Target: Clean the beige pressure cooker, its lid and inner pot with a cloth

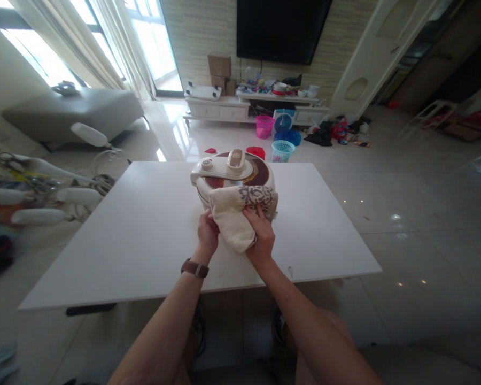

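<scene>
A cream and brown electric pressure cooker (260,172) stands on a white table (144,230), its lid on and a handle knob on top. In front of its near side hangs a cream cloth (234,219) with a dark scroll pattern along one part. My right hand (261,232) grips the cloth from the right, fingers laid over its patterned part. At the cloth's left edge, my left hand (208,231) is closed with its fingers curled. What lies between those fingers is mostly hidden, and the cloth covers the cooker's lower front.
Beyond the table are a turquoise basket (282,151), a pink bucket (264,126) and a low white cabinet (220,112) with clutter. To the left, lamp-like white parts and cables (60,195) crowd the table edge. A grey bench (76,115) stands by the window.
</scene>
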{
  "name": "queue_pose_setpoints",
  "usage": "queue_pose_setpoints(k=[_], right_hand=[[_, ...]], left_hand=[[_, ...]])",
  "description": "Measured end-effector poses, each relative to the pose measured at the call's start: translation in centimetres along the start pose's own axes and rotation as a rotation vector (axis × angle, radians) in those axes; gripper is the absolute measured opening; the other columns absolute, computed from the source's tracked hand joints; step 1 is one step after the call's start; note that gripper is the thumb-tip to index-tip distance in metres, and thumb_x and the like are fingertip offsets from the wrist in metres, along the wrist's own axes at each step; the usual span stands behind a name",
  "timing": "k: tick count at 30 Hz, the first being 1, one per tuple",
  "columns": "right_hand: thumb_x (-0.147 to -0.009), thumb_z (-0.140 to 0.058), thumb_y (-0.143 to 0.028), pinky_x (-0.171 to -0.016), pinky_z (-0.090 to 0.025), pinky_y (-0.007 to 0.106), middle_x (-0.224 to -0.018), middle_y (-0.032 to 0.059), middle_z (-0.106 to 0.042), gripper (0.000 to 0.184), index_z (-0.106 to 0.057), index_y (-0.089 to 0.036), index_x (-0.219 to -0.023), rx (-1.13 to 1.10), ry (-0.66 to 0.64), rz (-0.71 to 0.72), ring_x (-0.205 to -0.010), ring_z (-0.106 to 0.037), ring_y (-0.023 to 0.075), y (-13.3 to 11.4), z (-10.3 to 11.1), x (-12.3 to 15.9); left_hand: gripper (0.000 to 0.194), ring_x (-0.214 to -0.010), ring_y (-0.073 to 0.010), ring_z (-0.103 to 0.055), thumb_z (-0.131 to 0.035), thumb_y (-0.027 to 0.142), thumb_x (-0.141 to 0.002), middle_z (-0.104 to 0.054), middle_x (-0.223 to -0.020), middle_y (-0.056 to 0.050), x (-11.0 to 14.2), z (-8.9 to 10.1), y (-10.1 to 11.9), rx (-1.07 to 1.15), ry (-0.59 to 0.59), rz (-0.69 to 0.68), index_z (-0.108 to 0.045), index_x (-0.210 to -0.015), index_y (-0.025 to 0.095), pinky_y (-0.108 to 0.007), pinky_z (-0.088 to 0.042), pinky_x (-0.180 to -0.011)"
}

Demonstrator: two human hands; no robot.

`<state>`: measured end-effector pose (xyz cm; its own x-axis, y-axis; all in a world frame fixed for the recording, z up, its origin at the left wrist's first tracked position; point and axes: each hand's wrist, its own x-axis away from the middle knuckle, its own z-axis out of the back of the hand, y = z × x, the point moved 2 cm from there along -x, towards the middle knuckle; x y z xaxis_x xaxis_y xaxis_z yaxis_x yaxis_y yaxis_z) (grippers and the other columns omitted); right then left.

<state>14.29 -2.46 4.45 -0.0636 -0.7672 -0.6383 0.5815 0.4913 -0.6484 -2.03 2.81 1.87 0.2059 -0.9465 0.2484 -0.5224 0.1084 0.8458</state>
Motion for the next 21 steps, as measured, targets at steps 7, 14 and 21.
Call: queue_pose_setpoints(k=[7,14,21], right_hand=[[-0.084,-0.069,-0.039,-0.11,-0.056,0.049,-0.122,0.0157,-0.081,0.038,-0.078,-0.017,-0.113,-0.224,0.359,-0.635,-0.122,-0.074,0.0321,4.2,0.6,-0.7],[-0.077,-0.077,-0.038,-0.096,-0.062,0.038,-0.113,0.0118,-0.083,0.033,-0.074,-0.02,-0.104,-0.431,0.477,-0.959,-0.115,-0.077,0.0261,3.8,-4.0,3.7],[-0.079,-0.072,-0.019,-0.062,-0.061,0.026,-0.076,0.0015,-0.076,0.011,-0.066,-0.019,-0.089,-0.635,0.613,-1.224,-0.075,-0.076,0.0183,8.6,-3.9,2.1]], left_hand=[[0.035,-0.045,-0.0143,-0.056,-0.075,0.052,-0.067,-0.061,-0.053,0.0,0.5,0.0,0.6,-0.062,-0.018,-0.017,-0.061,-0.063,0.019,-0.026,-0.042,-0.046],[0.028,-0.044,-0.0117,-0.052,-0.078,0.04,-0.063,-0.055,-0.049,0.001,0.3,-0.1,0.6,-0.106,-0.008,-0.045,-0.061,-0.058,0.018,-0.024,-0.041,-0.046],[0.027,-0.044,-0.0112,-0.051,-0.078,0.038,-0.065,-0.053,-0.05,0.002,0.3,0.0,0.7,-0.099,0.001,-0.039,-0.06,-0.057,0.019,-0.024,-0.043,-0.046]])
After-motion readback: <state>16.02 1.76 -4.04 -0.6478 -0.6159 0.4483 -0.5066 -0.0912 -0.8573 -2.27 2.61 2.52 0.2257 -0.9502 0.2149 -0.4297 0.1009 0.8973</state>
